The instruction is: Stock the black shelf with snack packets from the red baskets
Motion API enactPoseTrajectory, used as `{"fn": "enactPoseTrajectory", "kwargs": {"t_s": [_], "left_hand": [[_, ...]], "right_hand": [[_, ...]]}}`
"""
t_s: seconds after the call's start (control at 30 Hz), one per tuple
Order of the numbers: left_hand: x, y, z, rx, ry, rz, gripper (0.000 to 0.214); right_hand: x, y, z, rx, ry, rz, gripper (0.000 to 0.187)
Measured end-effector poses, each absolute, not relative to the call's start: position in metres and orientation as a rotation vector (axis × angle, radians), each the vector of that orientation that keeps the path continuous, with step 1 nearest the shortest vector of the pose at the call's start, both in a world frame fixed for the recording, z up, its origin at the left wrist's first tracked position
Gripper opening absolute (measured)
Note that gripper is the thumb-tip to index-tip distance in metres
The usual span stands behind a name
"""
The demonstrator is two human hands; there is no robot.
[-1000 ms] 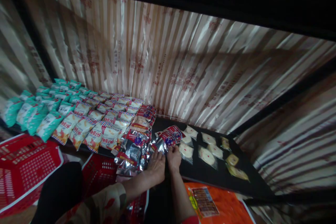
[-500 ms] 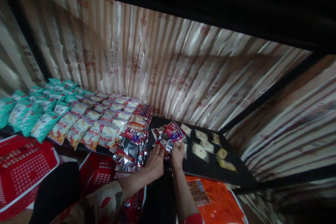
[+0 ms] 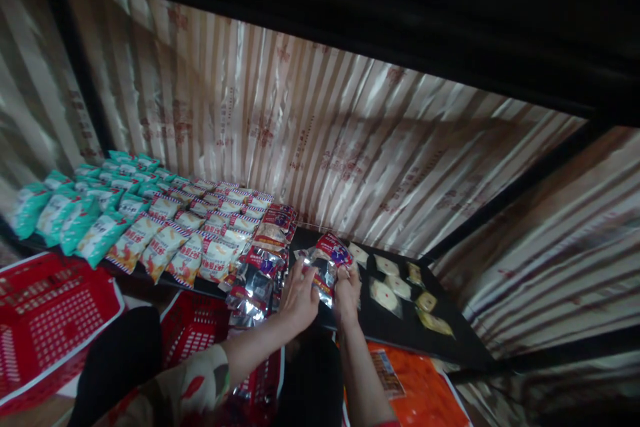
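My right hand (image 3: 347, 292) has its fingers closed on the right edge of a red and silver snack packet (image 3: 326, 267) with a clear window. Other silver packets seem to lie under it, partly hidden. At the left edge of that packet is my left hand (image 3: 301, 295), its fingers stretched out and the thumb a little apart; whether it touches the packet is hard to tell. A stack of matching red and silver packets (image 3: 257, 270) lies just left of my left hand. Round pale cakes in clear wrappers (image 3: 385, 294) lie right of my right hand.
Striped white snack bags (image 3: 183, 260) and teal bags (image 3: 103, 237) stand in rows to the left on the black shelf (image 3: 415, 337). Yellow packets (image 3: 434, 322) lie at the right. Below are red baskets (image 3: 65, 327) and an orange bag (image 3: 425, 387). Dark bars cross overhead.
The view has shifted slightly, so the shelf sits further right. My left hand has lifted and its fingers have spread a little. My right hand stays on the packet.
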State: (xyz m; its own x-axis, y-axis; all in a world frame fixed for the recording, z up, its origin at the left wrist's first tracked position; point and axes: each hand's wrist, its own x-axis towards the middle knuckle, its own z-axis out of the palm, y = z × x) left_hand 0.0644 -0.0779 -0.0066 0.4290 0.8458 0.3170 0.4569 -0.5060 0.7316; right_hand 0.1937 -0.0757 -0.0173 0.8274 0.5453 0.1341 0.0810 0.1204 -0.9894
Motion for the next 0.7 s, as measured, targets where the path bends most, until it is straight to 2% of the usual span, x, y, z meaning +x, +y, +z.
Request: {"fn": "enactPoseTrajectory", "kwargs": {"t_s": [0.13,0.3,0.53,0.7], "left_hand": [[0.052,-0.063,-0.008,1.984,1.128,1.138,0.037],[0.031,-0.038,-0.012,1.816,1.213,1.298,0.033],[0.004,-0.010,-0.022,1.700,1.329,1.337,0.030],[-0.007,0.001,-0.028,1.696,1.401,1.321,0.030]], "right_hand": [[0.176,-0.058,-0.010,-1.385,-0.549,0.446,0.035],[0.158,-0.030,-0.004,-1.480,-0.731,0.386,0.035],[0.134,0.002,0.003,-1.673,-1.013,0.324,0.057],[0.123,0.018,0.001,-1.707,-1.169,0.255,0.045]]}}
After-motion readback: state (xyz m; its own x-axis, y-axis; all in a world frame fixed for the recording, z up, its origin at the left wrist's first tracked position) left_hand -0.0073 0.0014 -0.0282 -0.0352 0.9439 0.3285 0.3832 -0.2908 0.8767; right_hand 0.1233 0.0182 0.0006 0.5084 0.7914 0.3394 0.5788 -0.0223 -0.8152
